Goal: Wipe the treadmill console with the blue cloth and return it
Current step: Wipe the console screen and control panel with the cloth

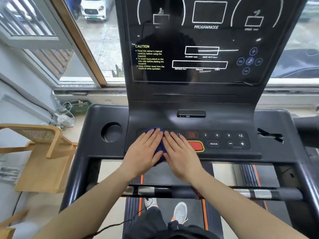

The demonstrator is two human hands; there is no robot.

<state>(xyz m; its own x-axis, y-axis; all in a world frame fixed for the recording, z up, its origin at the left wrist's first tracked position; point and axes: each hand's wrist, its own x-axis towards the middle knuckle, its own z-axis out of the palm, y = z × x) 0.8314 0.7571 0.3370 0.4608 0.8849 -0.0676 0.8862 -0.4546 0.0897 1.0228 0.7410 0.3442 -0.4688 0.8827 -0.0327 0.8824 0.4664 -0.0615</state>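
Note:
The black treadmill console [189,107] fills the middle of the view, with a glossy display above and a button panel below. A blue cloth [161,149] lies on the left part of the button panel, mostly hidden under my hands. My left hand [145,150] presses flat on the cloth's left side, fingers straight and together. Beside it, touching, my right hand [181,152] lies flat on the cloth's right side, partly covering the red stop button [196,145].
A round cup holder [111,131] sits left of the panel. Number, MODE and plus/minus buttons [224,139] lie to the right. The handlebar [172,190] crosses under my forearms. A wooden chair [43,147] stands at the left, a window behind the console.

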